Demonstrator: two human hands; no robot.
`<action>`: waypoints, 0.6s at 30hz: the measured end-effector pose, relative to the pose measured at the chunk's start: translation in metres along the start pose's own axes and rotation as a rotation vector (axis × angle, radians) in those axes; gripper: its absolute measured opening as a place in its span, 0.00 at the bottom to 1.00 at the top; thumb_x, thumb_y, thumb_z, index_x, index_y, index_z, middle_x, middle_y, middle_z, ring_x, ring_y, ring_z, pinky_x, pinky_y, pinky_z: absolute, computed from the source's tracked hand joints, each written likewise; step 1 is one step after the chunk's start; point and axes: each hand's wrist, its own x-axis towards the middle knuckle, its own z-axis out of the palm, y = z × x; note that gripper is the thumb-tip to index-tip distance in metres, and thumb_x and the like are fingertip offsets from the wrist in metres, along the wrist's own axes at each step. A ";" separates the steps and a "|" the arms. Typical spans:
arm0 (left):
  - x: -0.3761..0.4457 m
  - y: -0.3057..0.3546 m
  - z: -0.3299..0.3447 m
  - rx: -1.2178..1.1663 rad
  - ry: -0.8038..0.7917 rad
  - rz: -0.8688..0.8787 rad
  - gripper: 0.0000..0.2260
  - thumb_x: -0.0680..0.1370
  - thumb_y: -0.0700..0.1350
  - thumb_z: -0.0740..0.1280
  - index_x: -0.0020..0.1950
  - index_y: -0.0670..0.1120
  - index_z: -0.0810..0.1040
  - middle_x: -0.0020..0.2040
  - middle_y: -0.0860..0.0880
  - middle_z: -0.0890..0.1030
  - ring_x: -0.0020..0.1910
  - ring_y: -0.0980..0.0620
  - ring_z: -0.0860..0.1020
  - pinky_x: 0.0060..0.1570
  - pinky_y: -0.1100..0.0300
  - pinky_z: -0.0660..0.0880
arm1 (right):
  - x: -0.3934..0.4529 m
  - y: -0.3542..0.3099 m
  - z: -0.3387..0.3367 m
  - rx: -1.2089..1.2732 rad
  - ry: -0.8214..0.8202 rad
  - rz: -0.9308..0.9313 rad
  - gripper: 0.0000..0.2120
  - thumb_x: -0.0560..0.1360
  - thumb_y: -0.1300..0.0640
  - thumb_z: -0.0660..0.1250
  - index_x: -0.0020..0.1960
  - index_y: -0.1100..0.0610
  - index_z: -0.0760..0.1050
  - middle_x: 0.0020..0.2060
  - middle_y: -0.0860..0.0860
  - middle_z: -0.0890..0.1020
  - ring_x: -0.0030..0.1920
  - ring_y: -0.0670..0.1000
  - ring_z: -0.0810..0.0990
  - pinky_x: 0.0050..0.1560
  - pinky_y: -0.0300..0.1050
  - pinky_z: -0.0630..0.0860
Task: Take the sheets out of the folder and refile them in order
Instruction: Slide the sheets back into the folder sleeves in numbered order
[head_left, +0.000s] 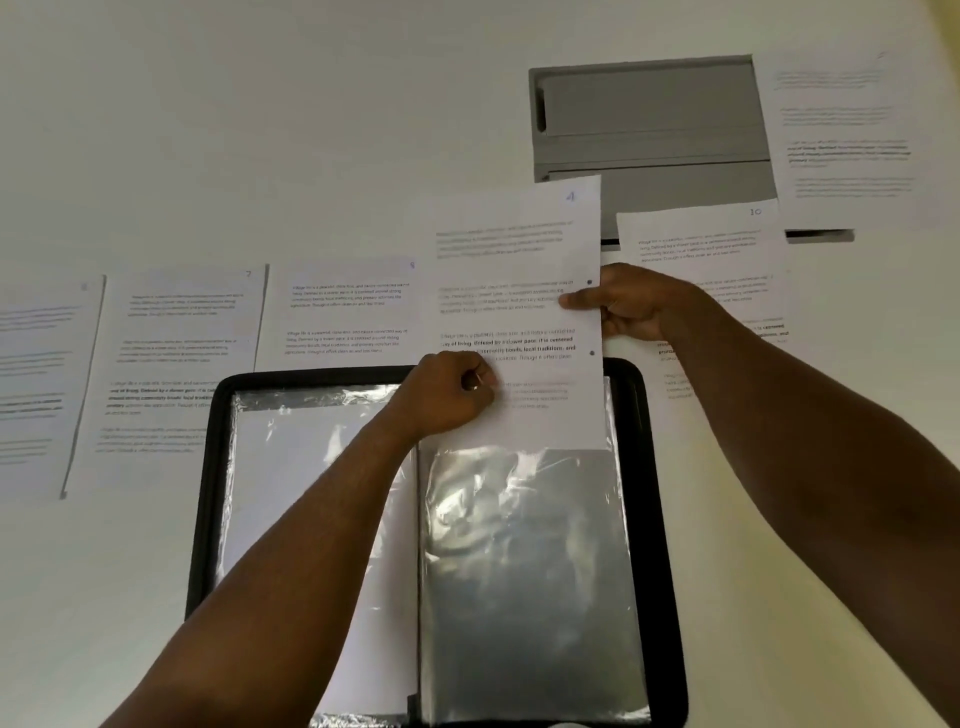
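Loose sheets (176, 364) fan along the table's left edge | folder (421, 545) open near the front edge, left sleeve holding white paper | left hand (447, 395) pinches sheet 4 (519, 312), long axis running away, lower end entering right sleeve (530, 582) | right hand (634, 301) pinches its right edge.

Two bare forearms, no sleeves, left hand (447, 395) wearing a ring (small)

Both hands, left hand (451, 395) and right hand (631, 304), pinch sheet 4 (519, 312) above the open folder's (665, 519) right sleeve (530, 582).
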 end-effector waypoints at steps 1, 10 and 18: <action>0.001 0.002 0.000 0.001 -0.029 0.007 0.05 0.74 0.43 0.68 0.46 0.44 0.82 0.41 0.48 0.82 0.40 0.51 0.79 0.43 0.58 0.75 | 0.000 0.000 0.002 -0.029 -0.013 0.014 0.18 0.73 0.60 0.72 0.62 0.57 0.77 0.55 0.54 0.84 0.54 0.52 0.83 0.50 0.47 0.82; 0.013 0.014 0.011 -0.047 -0.032 -0.028 0.07 0.76 0.41 0.66 0.38 0.46 0.76 0.36 0.53 0.78 0.35 0.58 0.73 0.37 0.63 0.67 | 0.001 0.003 0.009 -0.042 0.002 0.056 0.20 0.73 0.63 0.71 0.64 0.60 0.75 0.56 0.55 0.83 0.54 0.53 0.83 0.51 0.50 0.82; 0.020 0.037 0.027 -0.043 -0.161 0.039 0.10 0.78 0.49 0.68 0.40 0.45 0.79 0.41 0.48 0.83 0.39 0.52 0.79 0.45 0.58 0.75 | 0.000 0.011 0.013 0.030 0.011 0.070 0.21 0.73 0.63 0.72 0.65 0.60 0.74 0.57 0.55 0.83 0.54 0.53 0.83 0.52 0.51 0.81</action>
